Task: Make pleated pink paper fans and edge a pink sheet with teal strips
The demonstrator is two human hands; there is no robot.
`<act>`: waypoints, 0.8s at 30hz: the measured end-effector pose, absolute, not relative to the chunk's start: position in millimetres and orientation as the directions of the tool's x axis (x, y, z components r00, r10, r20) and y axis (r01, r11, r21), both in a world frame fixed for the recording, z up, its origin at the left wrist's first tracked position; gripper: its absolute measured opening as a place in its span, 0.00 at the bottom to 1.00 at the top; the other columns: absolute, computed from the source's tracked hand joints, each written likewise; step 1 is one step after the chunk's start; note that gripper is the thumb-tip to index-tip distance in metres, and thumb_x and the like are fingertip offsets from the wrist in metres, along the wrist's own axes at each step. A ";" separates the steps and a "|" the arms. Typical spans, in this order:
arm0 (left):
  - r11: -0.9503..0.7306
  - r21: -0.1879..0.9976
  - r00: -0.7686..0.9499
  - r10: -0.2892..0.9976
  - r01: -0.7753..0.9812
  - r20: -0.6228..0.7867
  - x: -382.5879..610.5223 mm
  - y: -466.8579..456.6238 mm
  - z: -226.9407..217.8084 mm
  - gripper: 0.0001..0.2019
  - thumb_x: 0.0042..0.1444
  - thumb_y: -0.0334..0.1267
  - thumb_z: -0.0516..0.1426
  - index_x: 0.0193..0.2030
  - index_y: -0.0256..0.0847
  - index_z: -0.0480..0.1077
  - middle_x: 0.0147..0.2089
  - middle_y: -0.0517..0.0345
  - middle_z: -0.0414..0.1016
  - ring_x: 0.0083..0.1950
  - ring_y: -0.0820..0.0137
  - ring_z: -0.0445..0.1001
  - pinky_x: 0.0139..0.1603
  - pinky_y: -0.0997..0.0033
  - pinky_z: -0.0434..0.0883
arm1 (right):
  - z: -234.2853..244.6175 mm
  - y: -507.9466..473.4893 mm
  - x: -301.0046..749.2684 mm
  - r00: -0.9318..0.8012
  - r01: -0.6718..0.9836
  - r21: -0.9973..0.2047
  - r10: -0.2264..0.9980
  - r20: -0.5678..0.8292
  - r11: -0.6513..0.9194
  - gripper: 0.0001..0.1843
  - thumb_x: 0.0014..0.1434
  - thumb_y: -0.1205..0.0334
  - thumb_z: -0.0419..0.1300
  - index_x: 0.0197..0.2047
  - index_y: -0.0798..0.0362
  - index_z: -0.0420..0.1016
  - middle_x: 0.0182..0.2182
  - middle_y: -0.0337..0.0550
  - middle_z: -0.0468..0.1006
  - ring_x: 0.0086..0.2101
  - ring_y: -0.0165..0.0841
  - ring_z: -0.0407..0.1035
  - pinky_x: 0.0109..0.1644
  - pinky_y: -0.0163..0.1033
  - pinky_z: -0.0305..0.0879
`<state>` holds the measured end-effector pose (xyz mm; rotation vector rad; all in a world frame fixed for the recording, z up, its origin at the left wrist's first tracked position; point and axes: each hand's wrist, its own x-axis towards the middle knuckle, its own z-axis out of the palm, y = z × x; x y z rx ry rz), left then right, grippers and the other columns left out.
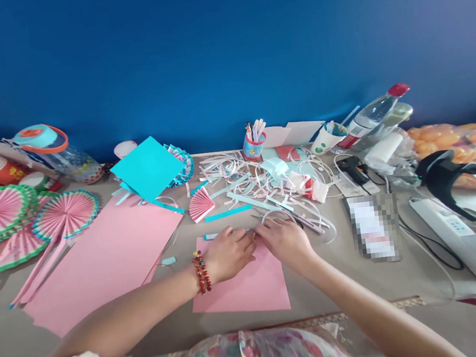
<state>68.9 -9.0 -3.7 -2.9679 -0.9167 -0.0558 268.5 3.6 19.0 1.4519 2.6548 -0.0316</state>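
Note:
Both hands rest at the far edge of a small pink paper sheet (pixel 250 289) lying in front of me. My left hand (pixel 229 252), with a red bead bracelet (pixel 201 272) on its wrist, pinches that edge with curled fingers, where a thin teal strip (pixel 210 236) runs along it. My right hand (pixel 283 241) meets it from the right, fingers bent and pressed on the same edge. The fingertips of the two hands almost touch.
A large pink sheet (pixel 101 257) lies to the left, with pink and teal paper fans (pixel 64 214) beyond it. A teal square sheet (pixel 146 169), a small folded pink fan (pixel 201 204), cut paper strips (pixel 260 190), a pen cup (pixel 254 145), a glue gun (pixel 352 168), a bottle (pixel 374 112) and a power strip (pixel 445 223) crowd the back and right.

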 end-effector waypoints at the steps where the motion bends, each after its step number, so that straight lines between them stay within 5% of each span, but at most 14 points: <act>1: -0.823 -0.017 0.823 0.566 0.567 0.049 69.7 -10.0 -3.2 0.19 0.69 0.46 0.48 0.58 0.37 0.69 0.63 0.49 0.70 0.52 0.63 0.67 0.45 0.61 0.62 | 17.0 1.8 270.2 -0.546 0.833 0.046 0.833 -0.093 0.551 0.07 0.66 0.66 0.55 0.40 0.50 0.75 0.36 0.46 0.78 0.36 0.36 0.71 0.33 0.39 0.51; 12: -0.772 -0.059 0.774 0.631 0.633 0.056 70.3 -23.9 -7.4 0.26 0.67 0.53 0.50 0.63 0.38 0.66 0.69 0.50 0.63 0.58 0.59 0.64 0.54 0.57 0.60 | 8.5 -4.0 288.7 -0.610 0.789 -0.007 0.785 0.111 0.614 0.10 0.65 0.69 0.54 0.34 0.52 0.73 0.32 0.43 0.77 0.34 0.35 0.70 0.36 0.38 0.56; 16: -0.777 -0.018 0.776 0.628 0.630 0.057 64.6 -23.8 -7.9 0.27 0.67 0.52 0.48 0.65 0.36 0.64 0.70 0.47 0.61 0.57 0.58 0.65 0.55 0.55 0.60 | 24.2 -5.6 310.8 -0.402 0.866 -0.257 0.903 0.150 0.428 0.09 0.68 0.62 0.51 0.37 0.50 0.70 0.34 0.42 0.77 0.33 0.34 0.71 0.35 0.36 0.60; 20: -0.775 0.081 0.769 0.632 0.626 0.100 56.9 -21.8 -5.7 0.23 0.67 0.47 0.50 0.65 0.40 0.64 0.70 0.48 0.61 0.57 0.59 0.67 0.56 0.56 0.62 | 37.9 -7.9 324.1 -0.290 0.735 -0.637 0.957 0.015 0.233 0.09 0.69 0.54 0.49 0.43 0.48 0.66 0.29 0.38 0.77 0.30 0.33 0.72 0.36 0.36 0.65; 24: -0.708 0.284 0.679 0.704 0.646 0.209 47.3 -21.5 -1.6 0.16 0.68 0.41 0.48 0.58 0.43 0.69 0.70 0.51 0.62 0.57 0.62 0.70 0.58 0.58 0.66 | 45.2 -5.5 311.7 -0.320 0.639 -0.742 0.947 -0.014 0.204 0.12 0.69 0.51 0.48 0.45 0.48 0.65 0.23 0.34 0.73 0.25 0.32 0.69 0.33 0.36 0.64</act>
